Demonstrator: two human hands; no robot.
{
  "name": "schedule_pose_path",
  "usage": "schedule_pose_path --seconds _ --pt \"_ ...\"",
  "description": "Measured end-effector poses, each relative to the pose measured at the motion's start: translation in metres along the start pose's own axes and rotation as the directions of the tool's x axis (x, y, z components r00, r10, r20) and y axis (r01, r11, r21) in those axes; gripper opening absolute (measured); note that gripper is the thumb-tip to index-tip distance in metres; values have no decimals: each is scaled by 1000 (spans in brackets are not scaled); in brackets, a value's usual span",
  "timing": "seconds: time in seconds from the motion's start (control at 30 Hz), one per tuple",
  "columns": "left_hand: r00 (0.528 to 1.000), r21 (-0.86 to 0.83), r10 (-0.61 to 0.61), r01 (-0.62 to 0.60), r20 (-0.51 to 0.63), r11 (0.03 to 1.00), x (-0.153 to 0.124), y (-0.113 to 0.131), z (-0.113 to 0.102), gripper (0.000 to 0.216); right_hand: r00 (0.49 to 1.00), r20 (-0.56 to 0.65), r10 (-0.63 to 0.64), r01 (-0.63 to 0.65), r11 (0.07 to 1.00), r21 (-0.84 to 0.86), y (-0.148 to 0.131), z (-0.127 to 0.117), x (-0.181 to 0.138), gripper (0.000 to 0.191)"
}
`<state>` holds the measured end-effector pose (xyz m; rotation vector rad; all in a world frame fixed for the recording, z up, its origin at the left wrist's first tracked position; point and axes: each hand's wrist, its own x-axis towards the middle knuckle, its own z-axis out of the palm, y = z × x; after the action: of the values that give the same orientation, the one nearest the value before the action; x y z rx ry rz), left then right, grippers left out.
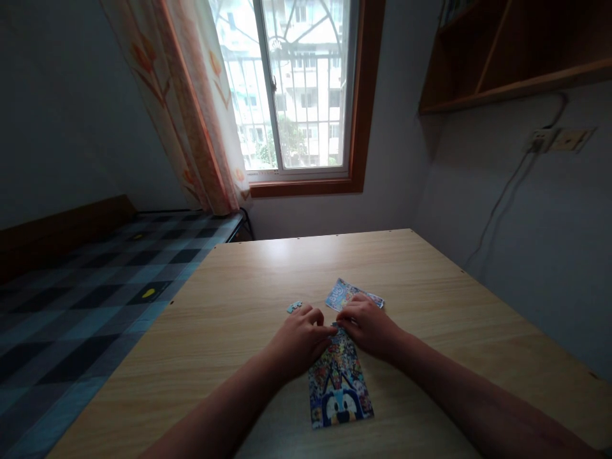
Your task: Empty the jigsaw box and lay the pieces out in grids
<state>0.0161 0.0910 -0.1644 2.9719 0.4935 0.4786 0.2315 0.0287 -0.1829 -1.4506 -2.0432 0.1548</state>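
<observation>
A partly assembled jigsaw puzzle point(340, 386) with a blue cartoon dog's face at its near end lies flat on the table. My left hand point(302, 338) reaches over its upper left side, fingers bent, fingertips at the far edge. Opposite it, my right hand point(366, 324) pinches at the same far edge, where a small puzzle piece point(335, 324) shows between the two hands. The fingers partly hide that piece. A few loose puzzle pieces point(294, 306) lie just beyond my left hand. Behind my right hand rests a printed picture sheet point(340, 292), partly covered by the fingers.
The light wooden table point(229, 306) stretches toward the window point(306, 89). At left is a bed with a checked cover point(157, 255), beneath a patterned curtain point(182, 102). A wooden shelf point(516, 86) and a cable point(502, 197) hang on the right wall.
</observation>
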Motion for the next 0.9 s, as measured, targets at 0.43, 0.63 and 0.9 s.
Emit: schedule_pose_path --seconds 0.43,0.63,0.9 --pt "999 -1 29 -29 -14 1000 0 1 -2 21 1000 5 13 -13 1000 18 0 1 0 15" --pt "998 -13 13 -14 -64 1000 -1 -2 -1 18 997 -53 55 -53 998 31 -2 -2 0 14" --pt "928 -116 -139 105 -345 988 2 -8 -2 17 980 -162 112 -76 975 210 -6 -9 5 14"
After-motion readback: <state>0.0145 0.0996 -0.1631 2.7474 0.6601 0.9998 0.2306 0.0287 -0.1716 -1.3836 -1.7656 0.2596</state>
